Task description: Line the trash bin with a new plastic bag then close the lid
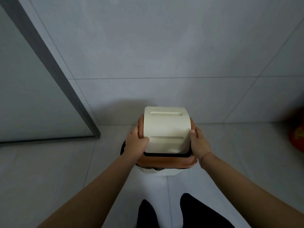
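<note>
A small cream trash bin [164, 172] stands on the floor against the tiled wall. On top sits its lid: an orange frame [166, 162] with a cream swing flap [166, 129] that has two recessed grips. A black plastic bag [122, 148] shows as a dark edge under the frame on the left and front. My left hand [135, 142] grips the left side of the lid, thumb on the flap. My right hand [198, 142] holds the right side, thumb at the flap's edge. The bin's inside is hidden.
A grey-framed glass panel [54, 71] stands at the left and meets the floor near the bin. A red round object [297, 137] lies at the right edge, blurred. Both of my dark-clad feet [164, 213] are just in front of the bin on pale floor tiles.
</note>
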{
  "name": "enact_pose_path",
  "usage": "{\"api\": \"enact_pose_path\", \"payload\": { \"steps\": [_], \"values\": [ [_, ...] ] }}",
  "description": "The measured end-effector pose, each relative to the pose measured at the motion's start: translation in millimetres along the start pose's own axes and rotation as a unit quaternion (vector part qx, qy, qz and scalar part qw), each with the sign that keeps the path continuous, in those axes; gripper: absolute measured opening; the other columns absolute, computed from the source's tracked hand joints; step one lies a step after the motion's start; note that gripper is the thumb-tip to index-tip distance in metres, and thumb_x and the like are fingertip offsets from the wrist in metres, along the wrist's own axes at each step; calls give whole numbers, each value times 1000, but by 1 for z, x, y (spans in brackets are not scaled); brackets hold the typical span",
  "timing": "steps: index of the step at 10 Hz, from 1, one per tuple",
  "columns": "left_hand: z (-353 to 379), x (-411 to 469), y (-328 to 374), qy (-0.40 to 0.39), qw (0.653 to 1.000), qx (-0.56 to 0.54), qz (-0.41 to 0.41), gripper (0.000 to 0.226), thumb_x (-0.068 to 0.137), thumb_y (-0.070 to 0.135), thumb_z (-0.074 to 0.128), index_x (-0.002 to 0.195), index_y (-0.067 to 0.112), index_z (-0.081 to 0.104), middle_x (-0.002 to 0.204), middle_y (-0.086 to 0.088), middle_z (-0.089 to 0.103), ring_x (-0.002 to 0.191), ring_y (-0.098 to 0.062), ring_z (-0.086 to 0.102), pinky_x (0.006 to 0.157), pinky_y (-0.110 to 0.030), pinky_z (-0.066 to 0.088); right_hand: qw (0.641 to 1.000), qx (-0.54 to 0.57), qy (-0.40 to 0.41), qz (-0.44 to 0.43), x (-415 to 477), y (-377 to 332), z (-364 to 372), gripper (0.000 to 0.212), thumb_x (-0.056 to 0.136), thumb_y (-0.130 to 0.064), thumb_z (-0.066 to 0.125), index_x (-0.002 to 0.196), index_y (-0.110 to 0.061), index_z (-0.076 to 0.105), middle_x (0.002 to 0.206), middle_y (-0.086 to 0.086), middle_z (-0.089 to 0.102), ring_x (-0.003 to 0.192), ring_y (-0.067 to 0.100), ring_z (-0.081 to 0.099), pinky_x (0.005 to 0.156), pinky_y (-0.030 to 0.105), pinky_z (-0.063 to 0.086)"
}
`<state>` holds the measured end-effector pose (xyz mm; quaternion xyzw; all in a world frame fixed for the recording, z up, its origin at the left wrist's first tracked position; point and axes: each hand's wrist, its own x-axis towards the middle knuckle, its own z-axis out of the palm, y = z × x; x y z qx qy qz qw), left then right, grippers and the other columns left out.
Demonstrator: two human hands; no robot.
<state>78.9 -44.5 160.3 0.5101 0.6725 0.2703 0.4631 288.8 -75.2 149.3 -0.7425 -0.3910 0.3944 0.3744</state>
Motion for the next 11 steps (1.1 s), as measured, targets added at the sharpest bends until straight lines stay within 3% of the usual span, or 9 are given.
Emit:
{"api": "enact_pose_path", "payload": {
  "steps": [1,2,3,4,6,7,9,10,11],
  "values": [
    [-11,-1,-17,-66,992,-110,22,59,81,24,59,137,34,43,119,3,60,106,-18,60,95,-44,50,1000,23,-12,-17,-1,6,1,46,97,-38,27,143,-30,33,141,4,47,108,15,40,94,32,35],
    [-19,-2,-37,-140,980,-138,36,64,80,41,67,138,37,42,132,5,58,116,-16,59,99,-42,50,999,26,-19,-22,-3,14,0,48,97,-43,26,144,-33,30,142,1,46,109,13,40,93,30,34],
    [-23,-4,-52,-186,972,-142,16,73,80,36,70,143,41,33,132,12,59,118,-12,58,99,-39,50,999,9,-24,-34,-4,19,-2,49,97,-46,25,144,-36,28,144,-2,45,114,14,41,94,29,33],
    [-24,-4,-58,-181,976,-118,10,74,82,34,68,145,39,29,134,10,56,120,-13,56,101,-40,48,999,-9,-20,-44,-4,21,0,49,97,-46,25,145,-36,25,143,-1,46,124,23,44,92,28,33],
    [-19,-10,-58,-170,982,-86,2,72,88,34,61,148,34,22,140,4,49,125,-18,49,108,-41,42,999,-4,-3,-46,-10,23,7,49,98,-44,24,146,-34,23,142,4,46,123,25,45,92,30,36],
    [-19,-10,-58,-169,983,-72,-1,71,89,36,58,149,35,20,142,4,47,125,-18,49,107,-39,42,999,0,-26,-37,-7,21,5,50,98,-43,25,147,-32,23,146,3,43,128,26,42,97,32,35],
    [-13,-8,-51,-158,986,-61,12,72,88,37,59,149,33,21,140,5,48,115,-12,52,92,-24,46,995,33,-93,-25,0,11,-14,51,97,-45,29,147,-32,25,149,0,39,132,21,38,106,34,33],
    [-12,-7,-53,-150,986,-67,11,73,86,40,61,149,28,24,143,1,47,121,-17,50,99,-31,46,991,49,-125,-20,-2,6,-19,55,95,-50,31,147,-33,24,151,-1,36,127,16,39,105,32,34],
    [-13,-19,-56,0,996,-79,-30,71,88,36,60,146,11,29,146,-10,43,128,-28,47,104,-40,41,994,51,-93,10,-13,4,-26,59,94,-51,31,148,-29,19,154,0,29,135,18,34,108,32,29]
  ]
}}
